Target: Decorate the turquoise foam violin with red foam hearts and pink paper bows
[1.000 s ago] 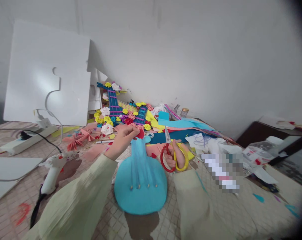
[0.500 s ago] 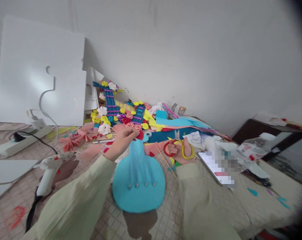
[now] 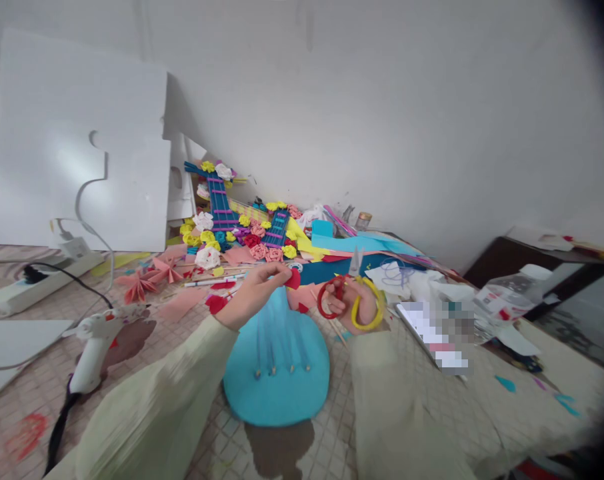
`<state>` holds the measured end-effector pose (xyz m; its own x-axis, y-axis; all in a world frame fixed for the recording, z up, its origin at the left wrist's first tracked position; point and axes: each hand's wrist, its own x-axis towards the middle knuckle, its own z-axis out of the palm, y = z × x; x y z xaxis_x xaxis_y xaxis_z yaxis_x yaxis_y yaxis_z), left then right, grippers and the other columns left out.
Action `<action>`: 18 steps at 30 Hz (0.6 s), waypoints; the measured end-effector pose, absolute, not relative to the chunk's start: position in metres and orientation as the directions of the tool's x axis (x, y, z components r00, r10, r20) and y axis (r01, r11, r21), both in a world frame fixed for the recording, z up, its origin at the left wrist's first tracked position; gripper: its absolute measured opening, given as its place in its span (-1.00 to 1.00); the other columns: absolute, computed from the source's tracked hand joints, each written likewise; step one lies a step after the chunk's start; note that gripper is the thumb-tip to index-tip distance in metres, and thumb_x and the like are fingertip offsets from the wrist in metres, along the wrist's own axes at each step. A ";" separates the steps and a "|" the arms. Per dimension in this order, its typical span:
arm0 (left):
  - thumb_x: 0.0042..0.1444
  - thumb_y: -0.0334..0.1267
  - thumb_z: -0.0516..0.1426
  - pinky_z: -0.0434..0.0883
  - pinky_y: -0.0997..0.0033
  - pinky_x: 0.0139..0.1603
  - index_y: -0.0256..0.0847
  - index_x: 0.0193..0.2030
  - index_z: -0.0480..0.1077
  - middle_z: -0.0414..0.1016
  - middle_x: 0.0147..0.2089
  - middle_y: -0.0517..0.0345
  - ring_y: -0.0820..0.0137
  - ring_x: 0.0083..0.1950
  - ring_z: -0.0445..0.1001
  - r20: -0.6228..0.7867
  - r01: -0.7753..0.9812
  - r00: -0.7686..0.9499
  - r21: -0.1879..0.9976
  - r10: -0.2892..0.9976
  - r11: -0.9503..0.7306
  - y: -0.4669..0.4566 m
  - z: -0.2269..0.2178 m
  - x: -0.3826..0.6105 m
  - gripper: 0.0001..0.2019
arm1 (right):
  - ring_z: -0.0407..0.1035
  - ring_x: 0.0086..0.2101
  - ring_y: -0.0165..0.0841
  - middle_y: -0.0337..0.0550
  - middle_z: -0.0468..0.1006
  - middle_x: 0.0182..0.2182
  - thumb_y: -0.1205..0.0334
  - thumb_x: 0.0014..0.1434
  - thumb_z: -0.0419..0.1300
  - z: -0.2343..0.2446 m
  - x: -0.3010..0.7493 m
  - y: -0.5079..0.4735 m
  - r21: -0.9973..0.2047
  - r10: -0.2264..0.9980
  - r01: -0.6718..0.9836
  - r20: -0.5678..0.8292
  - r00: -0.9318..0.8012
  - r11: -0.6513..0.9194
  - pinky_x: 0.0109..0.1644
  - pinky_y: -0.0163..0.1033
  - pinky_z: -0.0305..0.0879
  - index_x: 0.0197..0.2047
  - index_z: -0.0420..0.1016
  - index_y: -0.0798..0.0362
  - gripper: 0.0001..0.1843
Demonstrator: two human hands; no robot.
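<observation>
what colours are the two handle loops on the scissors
One red loop and one yellow loop, seen in the head view.

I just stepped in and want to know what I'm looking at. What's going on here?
A person is doing papercraft. The left hand pinches a small red paper piece above the neck of a blue guitar-shaped craft. The right hand has its fingers in the handles of red-and-yellow scissors, held away from the red piece. A white glue gun is off to the left, and crumpled paper flowers are farther back.
</observation>
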<state>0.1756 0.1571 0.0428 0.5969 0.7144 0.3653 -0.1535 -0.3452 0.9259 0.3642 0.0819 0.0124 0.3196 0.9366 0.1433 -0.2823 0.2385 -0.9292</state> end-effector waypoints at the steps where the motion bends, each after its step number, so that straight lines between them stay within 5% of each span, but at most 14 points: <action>1: 0.06 -0.17 0.05 0.30 0.40 -0.25 -0.23 -0.47 0.35 0.38 -0.46 0.17 0.42 -0.35 0.35 0.364 -0.158 0.617 0.926 0.697 -0.343 0.154 0.043 0.177 -0.80 | 0.02 -0.75 -0.57 -0.19 0.41 -0.58 0.08 -0.06 0.10 0.010 0.359 0.083 -0.926 0.957 -0.321 0.111 0.269 0.198 -0.68 -0.40 0.01 -0.53 0.33 0.08 -0.77; 9: 0.03 -0.10 0.07 0.36 0.37 -0.16 -0.23 -0.38 0.38 0.32 -0.05 0.04 0.34 -0.16 0.36 0.318 -0.192 0.720 0.945 0.616 -0.263 0.143 0.030 0.189 -0.77 | -0.03 -0.80 -0.58 -0.30 0.41 -0.67 0.09 -0.17 0.23 0.002 0.323 0.080 -0.850 0.997 -0.525 -0.002 -0.079 -0.043 -0.76 -0.42 0.00 -0.38 0.38 0.06 -0.72; 18: 0.06 -0.12 0.03 0.26 0.31 -0.01 -0.19 -0.33 0.37 0.34 -0.07 0.06 0.31 -0.06 0.33 0.294 -0.258 0.804 0.956 0.517 -0.141 0.143 0.023 0.191 -0.79 | 0.00 -0.77 -0.66 -0.32 0.41 -0.60 0.24 -0.25 0.31 0.001 0.318 0.081 -0.776 0.996 -0.628 -0.086 0.030 -0.048 -0.75 -0.49 -0.03 -0.47 0.36 0.10 -0.75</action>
<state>0.1913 0.1426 0.0232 0.8038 0.5173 0.2938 -0.2584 -0.1414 0.9557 0.3185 0.0810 0.0010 0.0295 0.9959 -0.0859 -0.6285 -0.0484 -0.7763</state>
